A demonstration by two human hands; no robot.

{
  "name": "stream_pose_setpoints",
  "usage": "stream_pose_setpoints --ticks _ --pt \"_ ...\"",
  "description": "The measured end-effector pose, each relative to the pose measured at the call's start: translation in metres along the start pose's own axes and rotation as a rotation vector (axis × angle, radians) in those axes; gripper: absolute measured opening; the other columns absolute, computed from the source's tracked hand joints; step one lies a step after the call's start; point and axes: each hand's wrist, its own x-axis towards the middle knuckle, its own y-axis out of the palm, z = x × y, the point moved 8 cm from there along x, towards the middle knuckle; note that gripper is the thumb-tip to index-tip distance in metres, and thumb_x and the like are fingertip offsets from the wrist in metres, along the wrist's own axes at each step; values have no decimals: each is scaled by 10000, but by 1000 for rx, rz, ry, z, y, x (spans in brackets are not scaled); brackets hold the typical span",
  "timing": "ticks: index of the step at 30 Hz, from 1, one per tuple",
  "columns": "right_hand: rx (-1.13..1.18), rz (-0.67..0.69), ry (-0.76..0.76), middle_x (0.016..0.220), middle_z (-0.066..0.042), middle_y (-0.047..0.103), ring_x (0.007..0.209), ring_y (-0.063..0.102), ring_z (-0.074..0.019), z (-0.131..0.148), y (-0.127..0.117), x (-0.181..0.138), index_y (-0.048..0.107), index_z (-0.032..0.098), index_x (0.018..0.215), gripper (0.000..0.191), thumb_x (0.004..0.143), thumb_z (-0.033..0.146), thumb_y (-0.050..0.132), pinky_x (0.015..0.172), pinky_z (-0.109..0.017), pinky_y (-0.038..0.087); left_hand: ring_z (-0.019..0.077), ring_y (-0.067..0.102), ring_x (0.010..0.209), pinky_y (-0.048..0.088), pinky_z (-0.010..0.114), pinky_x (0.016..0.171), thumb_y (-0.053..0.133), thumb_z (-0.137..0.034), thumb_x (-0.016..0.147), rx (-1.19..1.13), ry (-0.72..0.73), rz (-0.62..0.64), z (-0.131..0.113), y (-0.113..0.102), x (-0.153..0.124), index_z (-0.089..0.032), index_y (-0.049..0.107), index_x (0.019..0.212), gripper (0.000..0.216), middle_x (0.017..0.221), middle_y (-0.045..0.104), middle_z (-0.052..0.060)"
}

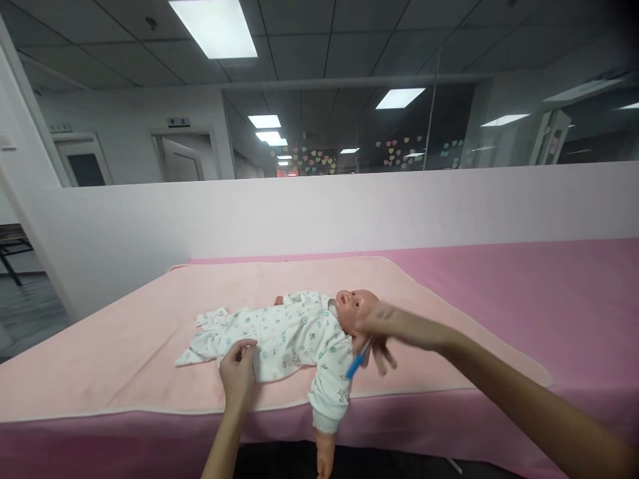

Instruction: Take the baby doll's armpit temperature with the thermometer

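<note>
Baby doll (294,336), one, lying on its back on a spread blanket, its head towards the worker's right and its feet towards the left. Outfit (239,332): white, with small green and grey print, long-sleeved; the trouser ends lie loose at the feet. Near arm (325,452) bare below the cuff, hanging over the front edge; far hand (278,301) showing beyond the doll's body.

Left hand (239,366): at the near side of the doll's hips; its grip is nearly closed, thumb and fingertips together at the outfit. Whether cloth is pinched between them I cannot tell.

Right hand (382,329): blurred, beside the doll's head and near shoulder. Its grip is partly closed on a slim blue-ended stick (355,366), the blue end pointing down beside the doll's near sleeve; other fingers hang loose.

Blanket (150,319): peach, pale-edged, extending past the doll on every side but for the hanging arm. Bench (574,299): under a pink cover, reaching well past the doll's head.

Low wall (319,209): white, behind the doll. Glass above it, bearing heart stickers (397,152). Doorway (184,158): beyond the doll's feet, past the wall.
</note>
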Motion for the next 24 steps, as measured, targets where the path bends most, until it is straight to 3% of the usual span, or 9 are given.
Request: stream_pose_setpoints --ticks 3,7,11,15,18,20,24 --pt "129 -212 -136 570 -59 675 331 500 -86 2 -21 -1 689 126 728 390 803 441 473 325 -195 382 85 302 489 267 190 441 563 -316 623 -3 14 0 -2 1 -1 -142 619 689 195 508 295 -52" --pt "248 -190 162 600 -76 683 334 491 -84 -38 -35 14 664 125 678 231 769 298 540 309 -190 378 82 294 477 260 189 428 559 -323 630 -4 4 -6 -2 0 -1 -145 619 692 198 508 287 -54" --pt "410 -544 -143 626 -34 692 271 363 -25 -24 -80 19 633 164 667 199 778 257 496 281 -150 314 85 294 483 259 189 432 556 -316 639 13 -25 -3 0 1 0 -159 612 690 174 506 289 -54" --pt "175 -246 222 565 -74 674 316 479 -79 -55 -48 23 632 119 646 268 776 321 513 303 -174 354 90 300 487 261 197 445 546 -321 648 18 -10 -6 -1 1 0 -162 607 694 177 509 296 -53" --pt "183 -286 175 620 -103 685 303 480 -91 -78 -50 7 644 95 729 388 811 423 452 302 -196 355 99 320 478 271 210 454 530 -321 672 72 11 -6 -3 0 -2 -169 609 700 174 503 312 -51" --pt "195 -368 214 621 -112 681 314 488 -90 -107 -60 -7 638 87 752 414 810 455 458 307 -190 352 114 372 497 301 227 495 507 -281 696 182 120 -36 -13 -2 -5 -179 616 700 149 510 367 -42" --pt "202 -441 470 712 -142 690 371 521 -81 -175 -70 -31 603 94 785 420 781 503 506 334 -168 375 147 479 612 341 299 686 471 -171 740 419 620 -116 -65 14 -30 -197 632 684 172 557 499 -12"
